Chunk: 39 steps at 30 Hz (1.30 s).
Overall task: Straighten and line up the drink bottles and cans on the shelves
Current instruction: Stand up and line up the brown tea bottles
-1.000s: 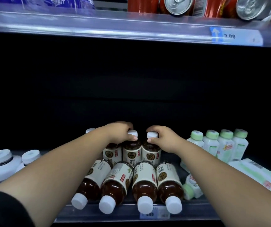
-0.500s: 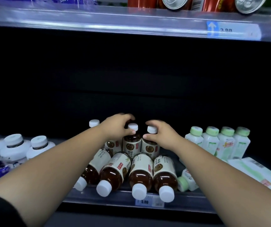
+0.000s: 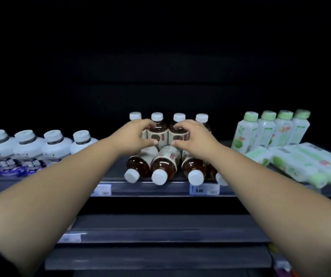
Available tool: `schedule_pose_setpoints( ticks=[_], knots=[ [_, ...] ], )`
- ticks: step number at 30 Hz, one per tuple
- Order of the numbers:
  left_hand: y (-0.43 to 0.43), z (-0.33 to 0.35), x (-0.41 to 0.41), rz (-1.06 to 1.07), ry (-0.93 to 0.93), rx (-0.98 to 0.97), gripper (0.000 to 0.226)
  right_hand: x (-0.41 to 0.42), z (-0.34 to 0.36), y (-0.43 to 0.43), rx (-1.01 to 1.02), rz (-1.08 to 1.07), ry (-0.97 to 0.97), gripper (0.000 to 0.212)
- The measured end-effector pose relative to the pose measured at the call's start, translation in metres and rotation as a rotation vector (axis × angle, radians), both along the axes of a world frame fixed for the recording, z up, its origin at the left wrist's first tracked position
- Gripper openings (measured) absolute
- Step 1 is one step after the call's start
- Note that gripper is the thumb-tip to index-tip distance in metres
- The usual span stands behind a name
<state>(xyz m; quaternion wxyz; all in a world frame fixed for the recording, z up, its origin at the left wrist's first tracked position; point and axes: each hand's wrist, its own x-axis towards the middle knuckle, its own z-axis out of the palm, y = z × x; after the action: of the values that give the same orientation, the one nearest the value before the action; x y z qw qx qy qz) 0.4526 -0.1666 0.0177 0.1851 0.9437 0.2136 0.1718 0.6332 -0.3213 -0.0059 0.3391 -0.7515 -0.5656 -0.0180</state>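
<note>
Several brown tea bottles with white caps stand upright in a row at the back of the shelf (image 3: 160, 187). My left hand (image 3: 134, 136) curls round the body of one upright tea bottle (image 3: 157, 130). My right hand (image 3: 195, 137) curls round the upright tea bottle (image 3: 178, 131) beside it. In front of them, several more tea bottles (image 3: 165, 166) lie on their sides, caps pointing toward me over the shelf's front edge.
White round bottles (image 3: 26, 148) stand in a row on the left. Green-capped pale bottles (image 3: 270, 128) stand at the right, with more green-capped bottles (image 3: 300, 162) lying flat in front of them. A price tag (image 3: 204, 189) sits on the shelf rail. Lower shelves (image 3: 160, 234) show below.
My view has dropped, so the upper shelf with cans left the frame. Both hands slid down from the bottles' caps to their bodies.
</note>
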Motion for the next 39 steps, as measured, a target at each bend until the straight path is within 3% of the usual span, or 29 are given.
schedule_pose_setpoints(
  ticks=[10, 13, 17, 23, 28, 31, 35, 39],
  knots=[
    [-0.002, -0.058, -0.072, -0.128, 0.130, -0.001, 0.068, -0.092, -0.043, -0.007, -0.199, -0.038, -0.150, 0.063],
    [-0.007, -0.071, -0.075, -0.124, 0.075, -0.019, 0.076, -0.104, -0.048, -0.012, -0.242, -0.081, -0.243, 0.070],
    [-0.015, -0.082, -0.073, -0.054, 0.017, -0.016, 0.083, -0.110, -0.049, -0.017, -0.250, -0.083, -0.224, 0.074],
    [-0.014, -0.089, -0.071, -0.004, -0.077, 0.007, 0.062, -0.111, -0.050, -0.018, -0.209, -0.095, -0.208, 0.069],
    [-0.003, -0.058, -0.075, 0.004, -0.088, -0.030, 0.064, -0.106, -0.031, -0.018, -0.205, -0.086, -0.157, 0.070],
    [0.001, -0.027, -0.075, -0.004, -0.140, -0.027, 0.051, -0.104, -0.011, -0.014, -0.145, -0.124, -0.037, 0.068],
    [0.011, 0.003, -0.068, 0.006, -0.220, -0.087, 0.033, -0.092, 0.005, -0.003, -0.054, -0.168, 0.171, 0.047],
    [0.025, 0.012, -0.058, 0.022, -0.171, -0.174, 0.019, -0.084, 0.015, 0.009, -0.061, -0.176, 0.303, 0.032]
  ],
)
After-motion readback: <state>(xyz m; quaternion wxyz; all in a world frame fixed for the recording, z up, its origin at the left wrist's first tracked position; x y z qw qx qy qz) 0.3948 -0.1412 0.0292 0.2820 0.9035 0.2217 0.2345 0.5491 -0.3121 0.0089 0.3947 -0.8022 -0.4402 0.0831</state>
